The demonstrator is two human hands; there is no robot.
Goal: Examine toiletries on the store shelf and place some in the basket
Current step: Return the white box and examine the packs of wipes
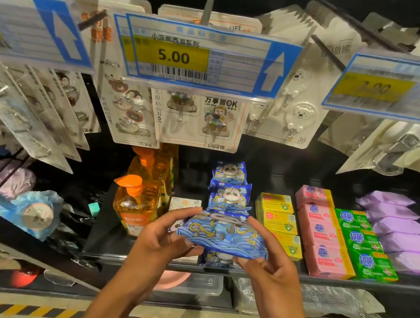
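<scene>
I hold a blue packet with a panda print (222, 236) in front of the shelf, lying flat between both hands. My left hand (163, 236) grips its left end, thumb on top. My right hand (267, 258) grips its right end the same way. Behind it, a row of the same blue panda packets (229, 186) runs back along the black shelf (348, 286), and one more peeks out below my hands. No basket is in view.
Orange pump bottles (136, 202) stand left of the packets. Yellow (276, 216), pink (321, 231) and green soap boxes (363, 243) and purple packs (403, 233) lie to the right. Carded hooks (204, 119) and price tags (192, 57) hang overhead. Hazard tape (14, 309) marks the floor.
</scene>
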